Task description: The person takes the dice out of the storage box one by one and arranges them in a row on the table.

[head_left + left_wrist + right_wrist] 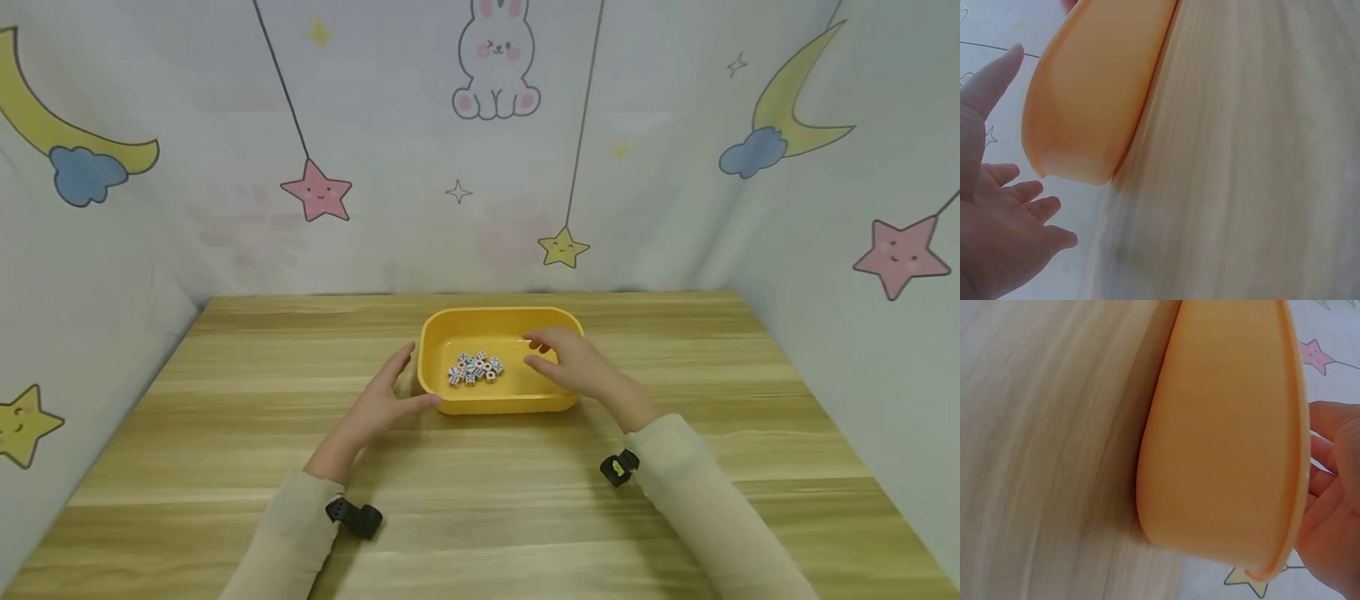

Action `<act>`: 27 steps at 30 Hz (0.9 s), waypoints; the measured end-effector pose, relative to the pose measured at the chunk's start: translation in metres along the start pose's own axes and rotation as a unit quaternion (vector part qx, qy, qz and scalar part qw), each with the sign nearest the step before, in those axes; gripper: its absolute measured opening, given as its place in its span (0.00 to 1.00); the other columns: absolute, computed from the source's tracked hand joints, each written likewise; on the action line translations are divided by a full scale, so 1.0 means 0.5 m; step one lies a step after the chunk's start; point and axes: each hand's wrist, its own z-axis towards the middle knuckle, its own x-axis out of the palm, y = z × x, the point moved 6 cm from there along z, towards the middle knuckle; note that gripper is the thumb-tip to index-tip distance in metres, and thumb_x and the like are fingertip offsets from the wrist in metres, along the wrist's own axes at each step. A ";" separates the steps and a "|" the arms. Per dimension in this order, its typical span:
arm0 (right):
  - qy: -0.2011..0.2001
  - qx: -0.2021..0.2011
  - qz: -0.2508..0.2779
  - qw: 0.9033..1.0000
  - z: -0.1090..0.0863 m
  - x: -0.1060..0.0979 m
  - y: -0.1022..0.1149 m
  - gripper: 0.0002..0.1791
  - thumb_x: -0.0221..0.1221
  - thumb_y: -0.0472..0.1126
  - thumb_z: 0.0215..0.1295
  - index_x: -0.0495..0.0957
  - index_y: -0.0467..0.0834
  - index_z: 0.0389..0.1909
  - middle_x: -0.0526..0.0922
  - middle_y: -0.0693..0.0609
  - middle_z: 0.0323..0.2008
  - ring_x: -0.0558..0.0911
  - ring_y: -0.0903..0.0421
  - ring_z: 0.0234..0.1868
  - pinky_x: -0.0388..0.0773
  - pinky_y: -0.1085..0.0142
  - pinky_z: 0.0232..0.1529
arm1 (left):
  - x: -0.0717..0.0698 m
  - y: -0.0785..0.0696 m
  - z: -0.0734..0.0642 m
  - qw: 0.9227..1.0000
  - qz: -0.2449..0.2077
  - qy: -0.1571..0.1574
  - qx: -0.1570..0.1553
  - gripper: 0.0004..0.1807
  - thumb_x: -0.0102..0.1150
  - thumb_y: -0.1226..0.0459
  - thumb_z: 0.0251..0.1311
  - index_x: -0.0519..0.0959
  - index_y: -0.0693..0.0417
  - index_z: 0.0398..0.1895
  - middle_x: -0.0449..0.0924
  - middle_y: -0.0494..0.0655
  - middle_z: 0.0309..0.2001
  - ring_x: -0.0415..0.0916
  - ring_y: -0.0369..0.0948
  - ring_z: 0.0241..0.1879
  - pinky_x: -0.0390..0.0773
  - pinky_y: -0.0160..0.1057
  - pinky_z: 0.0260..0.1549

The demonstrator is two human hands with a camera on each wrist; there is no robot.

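A yellow rectangular basin (502,406) stands on the wooden table, with a small heap of white dice (474,368) on the left part of its floor. The left hand (382,402) is at the basin's left end, fingers spread, its thumb tip right at the near left rim corner. In the left wrist view the left hand (1004,219) shows an open palm beside the basin wall (1097,94). Over the basin's right part hovers the right hand (573,362), fingers loosely bent and holding nothing. The right wrist view shows the right hand (1335,494) partly hidden behind the rim.
The wooden table (495,508) reaches back to a pale cloth wall (397,233) printed with stars, moons and a rabbit. Similar cloth hangs on both sides. Black wrist cameras are strapped on the left sleeve (262,533) and the right sleeve (712,508).
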 end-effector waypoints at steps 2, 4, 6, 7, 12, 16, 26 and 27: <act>0.010 -0.001 0.002 1.000 0.011 0.011 0.003 0.22 0.57 0.41 0.69 0.73 0.32 0.58 0.81 0.39 0.47 0.78 0.46 0.46 0.76 0.52 0.51 | 0.002 0.002 0.002 1.000 -0.002 0.003 0.001 0.57 0.71 0.50 0.51 0.44 0.48 0.78 0.42 0.53 0.77 0.39 0.55 0.75 0.45 0.61 0.70; 0.022 -0.007 -0.004 1.000 0.020 0.021 0.006 0.22 0.57 0.41 0.68 0.74 0.32 0.57 0.81 0.41 0.45 0.79 0.47 0.45 0.77 0.54 0.50 | 0.006 0.004 0.005 1.000 -0.003 0.004 0.002 0.56 0.71 0.51 0.52 0.45 0.48 0.78 0.42 0.52 0.77 0.38 0.54 0.75 0.44 0.61 0.70; 0.036 -0.004 -0.008 0.999 0.029 0.030 0.010 0.20 0.58 0.40 0.68 0.75 0.32 0.56 0.82 0.42 0.43 0.79 0.48 0.43 0.77 0.55 0.48 | 0.009 0.004 0.007 1.000 -0.002 0.003 0.001 0.55 0.71 0.52 0.53 0.46 0.48 0.78 0.42 0.51 0.77 0.37 0.53 0.76 0.44 0.60 0.70; 0.044 -0.002 -0.009 0.999 0.034 0.034 0.010 0.20 0.58 0.40 0.67 0.76 0.32 0.55 0.82 0.43 0.43 0.80 0.49 0.43 0.77 0.56 0.48 | 0.010 0.004 0.008 1.000 0.001 0.002 0.001 0.55 0.71 0.53 0.53 0.46 0.48 0.77 0.42 0.51 0.77 0.37 0.53 0.76 0.43 0.60 0.70; 0.078 0.029 -0.008 0.996 0.054 0.056 0.002 0.19 0.59 0.40 0.67 0.77 0.34 0.55 0.83 0.45 0.41 0.80 0.51 0.43 0.78 0.57 0.48 | 0.013 0.003 0.009 1.000 0.008 -0.001 -0.002 0.54 0.71 0.53 0.53 0.47 0.49 0.77 0.42 0.51 0.77 0.37 0.53 0.76 0.43 0.58 0.71; 0.097 0.050 0.000 0.994 0.061 0.071 -0.005 0.19 0.59 0.40 0.67 0.77 0.35 0.55 0.83 0.45 0.43 0.80 0.51 0.44 0.78 0.57 0.48 | 0.013 0.004 0.008 1.000 0.012 -0.002 -0.005 0.54 0.70 0.53 0.53 0.46 0.49 0.77 0.42 0.52 0.77 0.37 0.54 0.76 0.44 0.59 0.70; 0.105 0.076 0.018 0.991 0.074 0.086 -0.009 0.17 0.59 0.37 0.64 0.79 0.34 0.52 0.83 0.45 0.40 0.80 0.52 0.41 0.78 0.58 0.48 | 0.012 0.008 0.008 1.000 0.012 -0.003 -0.019 0.54 0.71 0.52 0.53 0.47 0.47 0.77 0.43 0.52 0.77 0.38 0.55 0.75 0.45 0.60 0.70; 0.104 0.079 0.017 0.991 0.075 0.088 -0.011 0.16 0.59 0.37 0.64 0.80 0.34 0.51 0.84 0.45 0.40 0.80 0.52 0.41 0.78 0.59 0.48 | 0.012 0.008 0.008 1.000 0.009 -0.004 -0.021 0.54 0.71 0.53 0.53 0.47 0.46 0.77 0.43 0.51 0.77 0.38 0.54 0.75 0.45 0.59 0.70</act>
